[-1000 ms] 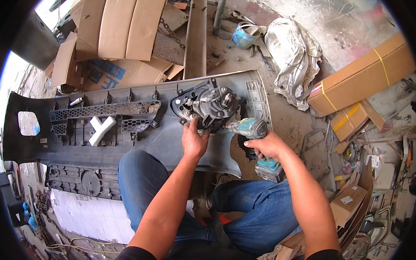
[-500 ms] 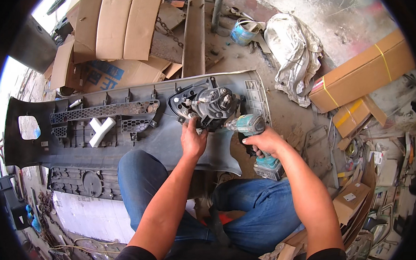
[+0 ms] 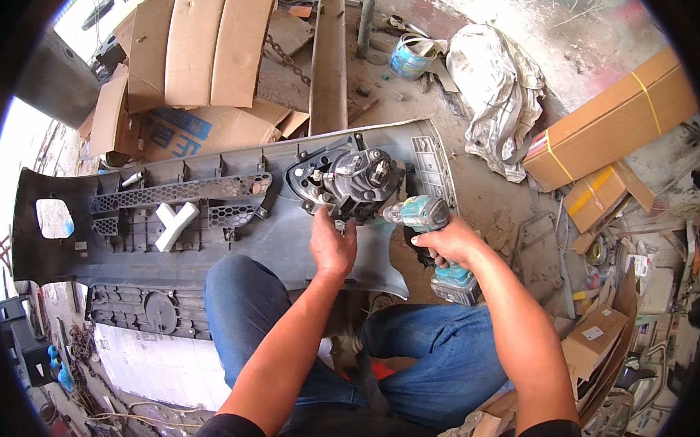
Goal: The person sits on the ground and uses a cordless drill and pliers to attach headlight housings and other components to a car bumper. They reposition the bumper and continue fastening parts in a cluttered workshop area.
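A dark headlight unit (image 3: 360,172) rests on the upper right part of a large grey car bumper (image 3: 302,244), which lies with its ribbed back side up. At the headlight's lower edge is my left hand (image 3: 333,245), fingers and thumb bent around its rim; the fingertips are partly hidden. My right hand (image 3: 452,240) grips a teal cordless drill (image 3: 422,212) by its handle, battery downward. The drill's nose points left, close to the headlight's lower right side; whether it touches cannot be made out. A white Y-shaped piece (image 3: 175,226) lies on the bumper's grille area.
Flattened cardboard (image 3: 193,48) and a metal channel (image 3: 330,69) are beyond the bumper. A blue paint bucket (image 3: 412,59) and a whitish cloth bundle (image 3: 496,92) stand near the wall. A long strapped carton (image 3: 612,120) lies at right, with scrap below it. My bent knees (image 3: 245,300) border the bumper.
My left hand has shifted slightly right and down along the headlight's lower edge. The whole view has moved a little; the drill stays beside the headlight in my right hand.
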`<action>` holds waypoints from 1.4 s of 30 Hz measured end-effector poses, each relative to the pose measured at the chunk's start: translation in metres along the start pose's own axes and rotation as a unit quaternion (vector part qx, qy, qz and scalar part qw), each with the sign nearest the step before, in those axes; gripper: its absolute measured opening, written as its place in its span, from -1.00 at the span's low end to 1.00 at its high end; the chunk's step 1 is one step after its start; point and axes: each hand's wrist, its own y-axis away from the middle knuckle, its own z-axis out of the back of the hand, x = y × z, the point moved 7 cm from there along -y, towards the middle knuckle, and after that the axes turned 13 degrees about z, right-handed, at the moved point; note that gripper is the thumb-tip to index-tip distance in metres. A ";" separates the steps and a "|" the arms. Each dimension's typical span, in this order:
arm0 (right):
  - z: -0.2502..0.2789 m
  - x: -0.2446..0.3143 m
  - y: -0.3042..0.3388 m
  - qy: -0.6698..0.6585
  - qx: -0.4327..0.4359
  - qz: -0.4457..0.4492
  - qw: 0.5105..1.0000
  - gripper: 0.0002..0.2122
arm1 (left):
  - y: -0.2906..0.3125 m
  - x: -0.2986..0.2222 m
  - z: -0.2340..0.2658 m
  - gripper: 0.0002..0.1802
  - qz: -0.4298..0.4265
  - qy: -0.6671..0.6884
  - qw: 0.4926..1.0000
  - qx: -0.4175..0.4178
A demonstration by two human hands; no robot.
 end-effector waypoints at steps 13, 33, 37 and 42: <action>0.002 0.001 0.005 0.018 -0.002 0.008 1.000 -0.74 | 0.010 -0.010 -0.055 -0.64 -0.108 -0.150 0.974 0.134; 0.007 0.013 0.024 0.094 0.002 0.026 0.995 -0.68 | 0.003 -0.019 -0.067 -0.87 -0.126 -0.120 0.981 0.091; 0.013 0.019 0.028 0.088 -0.005 0.049 0.995 -0.66 | 0.007 -0.038 -0.065 -0.94 -0.213 -0.202 0.950 0.105; 0.020 0.014 0.028 0.055 -0.016 0.042 0.998 -0.68 | 0.005 -0.049 -0.074 -0.82 -0.210 -0.321 0.907 0.176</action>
